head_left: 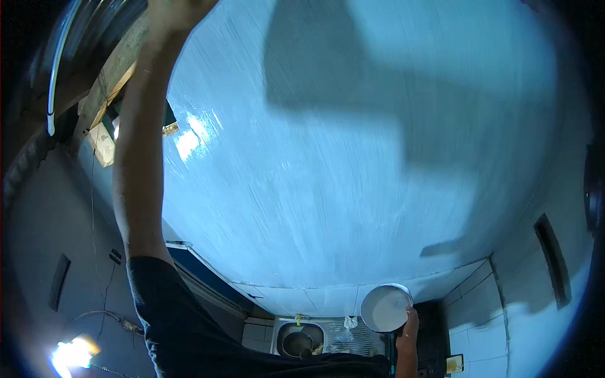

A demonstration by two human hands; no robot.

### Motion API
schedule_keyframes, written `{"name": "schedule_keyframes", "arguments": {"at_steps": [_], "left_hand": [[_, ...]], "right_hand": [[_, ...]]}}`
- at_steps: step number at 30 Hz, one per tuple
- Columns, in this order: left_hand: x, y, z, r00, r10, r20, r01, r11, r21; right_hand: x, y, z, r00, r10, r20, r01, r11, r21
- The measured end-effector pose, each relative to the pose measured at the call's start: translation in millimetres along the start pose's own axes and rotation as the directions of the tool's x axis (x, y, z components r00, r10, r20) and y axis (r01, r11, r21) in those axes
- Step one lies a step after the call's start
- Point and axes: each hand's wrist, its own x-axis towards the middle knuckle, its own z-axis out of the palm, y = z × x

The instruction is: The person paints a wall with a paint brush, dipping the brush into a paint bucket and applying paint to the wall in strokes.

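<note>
My left arm stretches far up along the wall. Only the wrist and part of my left hand [181, 9] show at the top edge; its fingers are cut off, so what it holds is hidden. Low on the right, my right hand [410, 322] grips the rim of a round bucket [411, 295] with white paint inside. The wall [302, 208] in front of me is pale and streaked with brush marks, shiny and wet-looking at the upper left. Dark shadows fall across its upper right.
Below the wall is a steel sink [323, 327] with a yellow tap [299, 319] and a pot [297, 343] in its basin. A plastic bag [344, 336] lies on the drainboard. A bright lamp [74, 354] shines at lower left; wooden beams [116, 91] are at upper left.
</note>
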Motion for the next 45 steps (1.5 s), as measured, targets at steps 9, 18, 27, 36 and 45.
{"name": "schedule_keyframes", "arguments": {"at_steps": [9, 18, 27, 36, 45], "left_hand": [[-171.9, 158.3, 40.3, 0.856, 0.499, 0.136, -0.470, 0.860, -0.202], [-110.7, 126.1, 28.9, 0.868, -0.117, 0.482, 0.416, 0.701, -0.579], [24.2, 13.2, 47.0, 0.998, 0.026, -0.064, -0.012, 0.977, 0.215], [-145.1, 227.7, 123.4, 0.782, 0.618, 0.082, -0.599, 0.781, -0.177], [-88.4, 263.7, 149.5, 0.885, 0.085, 0.458, 0.266, 0.714, -0.648]], "right_hand": [[9.6, 38.9, -6.1, 0.770, 0.628, -0.114, -0.540, 0.736, 0.409], [0.2, 6.6, 3.3, 0.960, 0.266, -0.090, -0.254, 0.960, 0.119], [-4.5, 54.6, -12.4, 0.906, 0.384, -0.176, -0.326, 0.901, 0.287], [1.2, 80.3, -54.7, 0.869, 0.455, -0.194, -0.375, 0.863, 0.339], [0.8, 40.4, -105.0, 0.968, -0.227, 0.108, 0.249, 0.807, -0.535]]}}
